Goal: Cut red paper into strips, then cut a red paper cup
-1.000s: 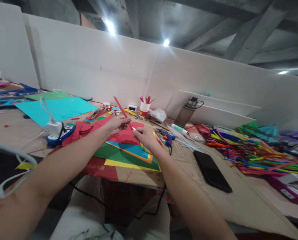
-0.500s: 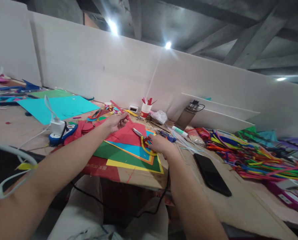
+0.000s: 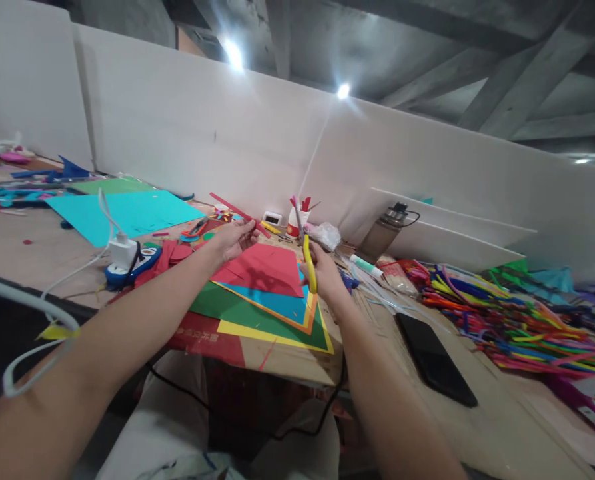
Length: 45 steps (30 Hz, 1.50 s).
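With the red sheet (image 3: 272, 273) as the centre of the dial and twelve pointing away from the person, the red strip (image 3: 227, 205) lies out at about eleven o'clock, held above the worktop (image 3: 42, 257). The left hand (image 3: 237, 241) pinches it between thumb and fingers, close to its nearer end, so the longer part sticks out past the hand towards ten o'clock. The strip looks very light and flat, probably paper or thin card: stiff enough to hold its line, yet likely to bend or crease if squeezed, so a gentle pinch on its flat faces seems best. At two o'clock the right hand (image 3: 327, 272) is closed around the handles of the yellow scissors (image 3: 308, 267), the blades pointing to about twelve; these should feel firm and heavier, safest taken by the handles. Counted, there is one strip in hand, one pair of scissors in hand, one paper cup (image 3: 301, 219) at one o'clock, one dark bottle (image 3: 383, 233) between two and three, one glue stick (image 3: 367, 267) at three and one phone (image 3: 434, 360) at four. Under the red, four more colours show, one each: blue sheet (image 3: 290, 307), orange sheet (image 3: 310, 321), green sheet (image 3: 232, 315) and yellow sheet (image 3: 247, 331); hidden layers cannot be counted.
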Each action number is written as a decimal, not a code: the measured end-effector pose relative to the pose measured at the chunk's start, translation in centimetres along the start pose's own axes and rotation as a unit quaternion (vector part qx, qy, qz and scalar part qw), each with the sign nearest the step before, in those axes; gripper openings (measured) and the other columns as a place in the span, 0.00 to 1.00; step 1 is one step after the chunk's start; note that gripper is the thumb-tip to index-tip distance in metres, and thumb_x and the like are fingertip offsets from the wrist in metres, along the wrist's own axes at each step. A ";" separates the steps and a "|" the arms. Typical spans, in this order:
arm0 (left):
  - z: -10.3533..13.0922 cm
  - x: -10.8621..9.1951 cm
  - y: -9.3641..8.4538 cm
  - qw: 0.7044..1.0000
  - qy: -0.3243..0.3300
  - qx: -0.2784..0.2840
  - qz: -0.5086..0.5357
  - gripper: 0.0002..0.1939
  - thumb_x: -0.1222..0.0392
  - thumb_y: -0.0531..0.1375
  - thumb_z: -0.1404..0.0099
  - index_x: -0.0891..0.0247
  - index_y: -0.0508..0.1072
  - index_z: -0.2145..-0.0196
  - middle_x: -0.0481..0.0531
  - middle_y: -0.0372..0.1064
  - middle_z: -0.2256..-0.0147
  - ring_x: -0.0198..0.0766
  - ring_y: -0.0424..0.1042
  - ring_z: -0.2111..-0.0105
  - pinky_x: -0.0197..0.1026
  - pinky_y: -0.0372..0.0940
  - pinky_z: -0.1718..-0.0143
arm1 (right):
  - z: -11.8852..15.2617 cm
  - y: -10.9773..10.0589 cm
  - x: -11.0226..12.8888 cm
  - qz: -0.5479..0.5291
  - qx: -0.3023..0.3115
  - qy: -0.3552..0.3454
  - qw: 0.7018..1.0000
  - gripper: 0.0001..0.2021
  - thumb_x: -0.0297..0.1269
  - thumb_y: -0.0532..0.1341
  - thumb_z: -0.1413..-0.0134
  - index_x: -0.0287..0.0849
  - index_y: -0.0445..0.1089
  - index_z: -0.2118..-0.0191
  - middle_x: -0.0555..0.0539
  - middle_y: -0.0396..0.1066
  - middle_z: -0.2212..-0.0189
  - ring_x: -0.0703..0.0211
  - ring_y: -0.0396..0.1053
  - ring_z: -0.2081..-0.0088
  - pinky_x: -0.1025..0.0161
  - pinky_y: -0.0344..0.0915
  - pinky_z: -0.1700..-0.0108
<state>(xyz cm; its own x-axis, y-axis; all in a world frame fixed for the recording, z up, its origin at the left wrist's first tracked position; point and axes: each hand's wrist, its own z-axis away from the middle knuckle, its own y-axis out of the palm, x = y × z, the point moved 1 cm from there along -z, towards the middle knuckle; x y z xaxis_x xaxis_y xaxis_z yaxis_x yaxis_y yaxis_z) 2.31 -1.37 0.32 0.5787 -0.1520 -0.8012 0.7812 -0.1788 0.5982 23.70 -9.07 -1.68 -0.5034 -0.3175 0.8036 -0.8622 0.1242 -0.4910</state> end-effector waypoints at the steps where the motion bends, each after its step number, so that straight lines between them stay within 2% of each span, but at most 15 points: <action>1: 0.1 0.0 0.0 1.000 0.005 0.004 0.004 0.09 0.72 0.54 0.34 0.68 0.69 0.72 0.48 0.66 0.80 0.28 0.68 0.80 0.29 0.66 0.78 | 0.1 0.2 0.3 -0.080 -0.004 -0.005 0.997 0.31 0.34 0.57 0.57 0.44 0.58 0.42 0.52 0.67 0.69 0.61 0.67 0.70 0.61 0.70 0.67; 3: 0.2 0.1 0.0 1.000 0.013 0.019 0.005 0.08 0.72 0.55 0.34 0.68 0.69 0.71 0.47 0.66 0.80 0.28 0.69 0.80 0.30 0.66 0.77 | 0.4 0.9 0.9 -0.213 -0.009 -0.013 0.977 0.31 0.33 0.59 0.61 0.46 0.58 0.45 0.53 0.65 0.69 0.62 0.66 0.69 0.63 0.70 0.68; 5: 0.3 0.5 0.0 0.999 0.013 0.043 -0.011 0.05 0.71 0.57 0.35 0.68 0.72 0.69 0.48 0.67 0.79 0.29 0.69 0.79 0.32 0.67 0.76 | 0.6 1.6 1.2 -0.295 -0.010 -0.012 0.955 0.29 0.33 0.60 0.62 0.48 0.58 0.48 0.53 0.66 0.68 0.63 0.67 0.68 0.66 0.69 0.70; 8: 0.5 1.4 0.1 0.994 0.009 0.096 -0.045 0.02 0.69 0.61 0.38 0.69 0.74 0.66 0.50 0.70 0.76 0.30 0.69 0.78 0.33 0.67 0.74 | 0.5 2.7 1.3 -0.367 -0.030 0.035 0.929 0.25 0.34 0.62 0.60 0.49 0.57 0.52 0.54 0.68 0.69 0.67 0.64 0.76 0.70 0.63 0.77; 11: 0.7 2.3 0.2 0.986 -0.001 0.154 -0.065 0.05 0.68 0.65 0.43 0.69 0.75 0.67 0.51 0.71 0.74 0.30 0.70 0.76 0.34 0.68 0.71 | 0.4 3.2 1.3 -0.402 -0.039 0.073 0.912 0.24 0.39 0.67 0.59 0.47 0.57 0.56 0.54 0.68 0.73 0.70 0.59 0.81 0.73 0.57 0.81; 13: 0.8 2.8 0.3 0.980 -0.014 0.183 -0.081 0.07 0.66 0.68 0.45 0.69 0.76 0.67 0.51 0.72 0.74 0.30 0.71 0.76 0.34 0.67 0.71 | 0.4 3.3 1.5 -0.408 -0.015 0.079 0.910 0.24 0.42 0.69 0.60 0.46 0.58 0.58 0.55 0.67 0.74 0.71 0.59 0.81 0.72 0.58 0.81; 19: 1.1 3.4 0.5 0.959 -0.029 0.253 -0.124 0.13 0.60 0.71 0.49 0.69 0.77 0.66 0.52 0.71 0.73 0.30 0.70 0.73 0.33 0.65 0.68 | 0.9 3.3 2.0 -0.398 0.027 0.086 0.913 0.25 0.39 0.71 0.62 0.46 0.60 0.58 0.57 0.66 0.76 0.71 0.58 0.82 0.72 0.56 0.82; 26: 1.2 3.5 0.5 0.958 -0.041 0.249 -0.133 0.12 0.60 0.71 0.49 0.69 0.77 0.68 0.51 0.70 0.73 0.29 0.68 0.74 0.33 0.65 0.69 | 0.8 3.3 1.7 -0.348 0.023 0.087 0.933 0.29 0.40 0.71 0.66 0.45 0.60 0.55 0.59 0.64 0.79 0.70 0.57 0.83 0.70 0.56 0.81; 32: 1.3 3.6 0.8 0.966 -0.032 0.225 -0.126 0.16 0.60 0.70 0.48 0.67 0.77 0.62 0.52 0.71 0.68 0.28 0.68 0.74 0.33 0.65 0.70 | 0.8 3.0 1.6 -0.300 0.007 0.100 0.949 0.29 0.40 0.71 0.65 0.44 0.63 0.53 0.60 0.60 0.82 0.70 0.58 0.84 0.71 0.56 0.81; 37: 1.7 3.7 1.4 0.971 -0.005 0.170 -0.168 0.15 0.60 0.71 0.51 0.69 0.76 0.66 0.51 0.71 0.73 0.29 0.68 0.77 0.33 0.62 0.74 | 0.5 2.8 1.1 -0.257 -0.008 0.093 0.962 0.29 0.40 0.71 0.66 0.44 0.66 0.53 0.58 0.63 0.79 0.70 0.59 0.82 0.71 0.57 0.80; 40: 2.0 3.9 1.7 0.963 0.016 0.168 -0.210 0.14 0.59 0.71 0.50 0.69 0.77 0.67 0.50 0.69 0.76 0.29 0.67 0.78 0.33 0.60 0.77 | 0.4 2.9 0.9 -0.240 -0.017 0.088 0.967 0.28 0.39 0.71 0.67 0.42 0.67 0.54 0.57 0.65 0.78 0.70 0.59 0.82 0.71 0.57 0.80; 45: 2.3 4.1 2.0 0.961 0.025 0.159 -0.226 0.13 0.61 0.70 0.48 0.69 0.77 0.65 0.51 0.69 0.77 0.31 0.67 0.78 0.33 0.59 0.77 | 0.5 2.8 1.2 -0.212 -0.020 0.084 0.974 0.28 0.38 0.69 0.67 0.41 0.67 0.54 0.54 0.68 0.76 0.68 0.62 0.78 0.70 0.59 0.77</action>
<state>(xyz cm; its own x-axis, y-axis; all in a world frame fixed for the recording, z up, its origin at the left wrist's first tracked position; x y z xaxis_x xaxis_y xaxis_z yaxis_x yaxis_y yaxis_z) 5.71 -4.58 -1.77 0.2145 0.0565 -0.9751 0.8487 -0.5049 0.1575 20.72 -9.54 -2.25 -0.1016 -0.1906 0.9764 -0.9942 0.0538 -0.0930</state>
